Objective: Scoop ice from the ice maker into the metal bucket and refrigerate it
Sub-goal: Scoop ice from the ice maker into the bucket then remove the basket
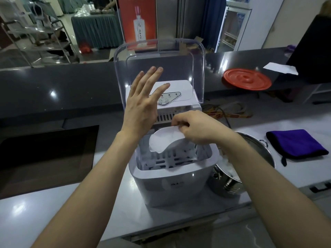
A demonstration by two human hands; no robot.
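Observation:
The white ice maker (pixel 172 183) stands on the counter with its clear lid (pixel 161 56) raised upright. My left hand (pixel 143 102) is spread flat with straight fingers against the raised lid. My right hand (pixel 193 129) pinches the handle end of a white plastic scoop (pixel 161 142) held over the open ice basket (pixel 166 158). The metal bucket (pixel 232 179) sits right beside the machine on its right, with ice visible inside, partly hidden by my right forearm.
A purple cloth (pixel 293 144) lies on the counter right of the bucket. A red round lid (pixel 247 78) and a white paper (pixel 279 68) rest on the dark raised ledge behind. A black recessed panel (pixel 46 154) lies to the left. Cables trail behind the machine.

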